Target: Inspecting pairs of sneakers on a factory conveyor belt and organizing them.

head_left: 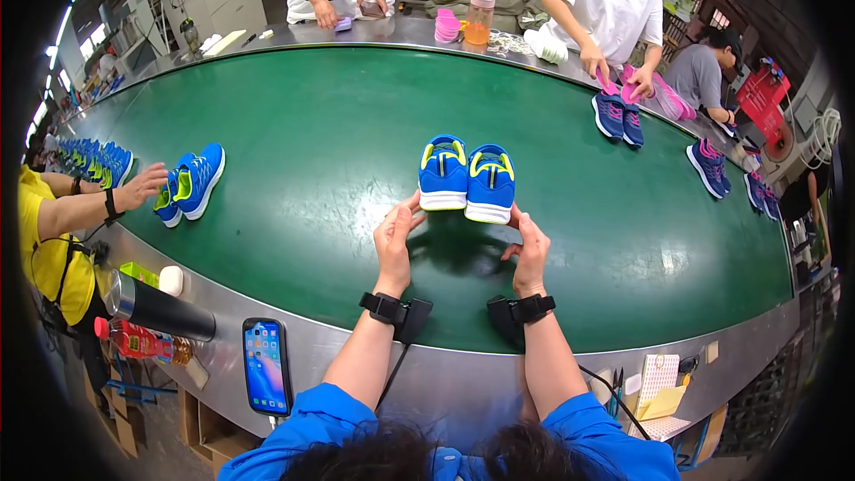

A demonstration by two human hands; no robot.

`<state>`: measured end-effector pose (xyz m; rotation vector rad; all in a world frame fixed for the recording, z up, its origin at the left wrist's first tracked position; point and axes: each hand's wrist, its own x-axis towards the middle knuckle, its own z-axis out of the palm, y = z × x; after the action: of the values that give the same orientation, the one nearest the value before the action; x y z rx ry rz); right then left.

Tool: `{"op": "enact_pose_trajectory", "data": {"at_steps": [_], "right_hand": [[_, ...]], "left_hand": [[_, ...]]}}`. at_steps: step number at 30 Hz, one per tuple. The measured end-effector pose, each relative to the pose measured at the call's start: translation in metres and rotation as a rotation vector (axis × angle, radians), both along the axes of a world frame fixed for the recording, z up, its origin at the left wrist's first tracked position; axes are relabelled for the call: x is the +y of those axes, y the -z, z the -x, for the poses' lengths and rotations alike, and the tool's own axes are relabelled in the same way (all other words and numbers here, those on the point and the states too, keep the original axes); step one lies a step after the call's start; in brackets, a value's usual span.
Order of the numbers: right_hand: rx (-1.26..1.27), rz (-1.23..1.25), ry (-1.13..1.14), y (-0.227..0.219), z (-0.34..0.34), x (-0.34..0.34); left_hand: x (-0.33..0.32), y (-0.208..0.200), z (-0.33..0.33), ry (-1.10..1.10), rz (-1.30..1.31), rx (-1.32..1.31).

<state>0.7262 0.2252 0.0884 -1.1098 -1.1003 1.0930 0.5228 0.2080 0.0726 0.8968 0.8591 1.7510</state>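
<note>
A pair of bright blue sneakers with lime-green linings and white soles sits side by side in front of me, heels toward me. My left hand (394, 239) has its fingers against the outer side of the left sneaker (443, 180). Against the outer side of the right sneaker (489, 189) are the fingers of my right hand (529, 254), its thumb apart below. Between them, my two hands hold the pair; the fingertips are partly hidden by the shoes. Whether the soles touch the green belt (321, 125) I cannot tell. Black bands circle both my wrists.
At left, a yellow-shirted co-worker's hand (142, 187) is beside another blue pair (201, 183). Across the belt, a person in white handles navy sneakers (621, 118) with pink pieces. On my metal edge lie a phone (266, 365), a black flask (165, 305) and a notepad (659, 379).
</note>
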Motion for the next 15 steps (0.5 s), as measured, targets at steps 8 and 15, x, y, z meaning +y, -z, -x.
{"op": "enact_pose_trajectory", "data": {"at_steps": [8,15], "right_hand": [[-0.724,-0.16,0.508,-0.006,0.013,-0.007],[-1.333,-0.337,0.02,-0.047,0.075,-0.045]], "left_hand": [[0.004,0.006,0.001,-0.634,0.168,0.283],[0.007,0.01,0.008,-0.694,0.239,0.298]]}}
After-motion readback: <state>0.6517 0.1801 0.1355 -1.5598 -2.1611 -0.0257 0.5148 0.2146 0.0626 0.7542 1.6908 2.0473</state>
